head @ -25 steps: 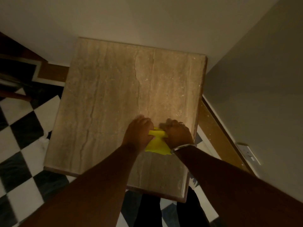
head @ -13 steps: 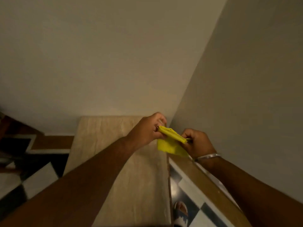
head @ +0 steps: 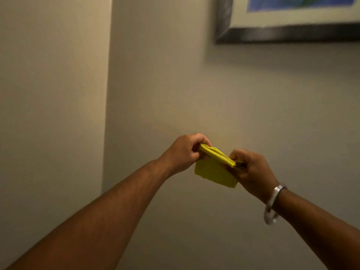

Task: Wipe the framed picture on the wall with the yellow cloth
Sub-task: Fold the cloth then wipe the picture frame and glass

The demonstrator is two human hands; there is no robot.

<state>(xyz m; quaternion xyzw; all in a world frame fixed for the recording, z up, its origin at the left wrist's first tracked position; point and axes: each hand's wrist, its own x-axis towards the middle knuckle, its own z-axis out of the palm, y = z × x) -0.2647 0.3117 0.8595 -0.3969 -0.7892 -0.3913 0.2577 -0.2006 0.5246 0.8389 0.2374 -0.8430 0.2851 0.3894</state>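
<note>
A plain beige painted wall [head: 194,84] fills almost the whole view, and at the left it meets a second, lighter wall face [head: 48,94] along a vertical corner line. In the upper right corner hangs the framed picture with a dark metallic frame, a pale mat and a blue print [head: 288,20]; only its lower left part is in view, and it is a little blurred.

Two bare forearms reach up from the bottom edge toward the wall. The left hand [head: 182,152] and the right hand [head: 251,170] are raised in front of the wall, well below the picture and apart from it.

Between the two hands is the folded yellow cloth [head: 214,168]. Its folded top edge runs slanted from the left hand down to the right hand, and the rest of the cloth hangs below this edge as a flat square. The left fingers [head: 202,141] are curled closed over the upper left end of the fold, with the thumb under it, so this end is pinched. The right fingers [head: 236,154] are also closed, and they pinch the lower right end of the fold, while the hanging corner lies against the right palm. The cloth touches nothing other than the two hands.

On the right wrist sits a silver metal bangle [head: 272,203], loose and tilted.
</note>
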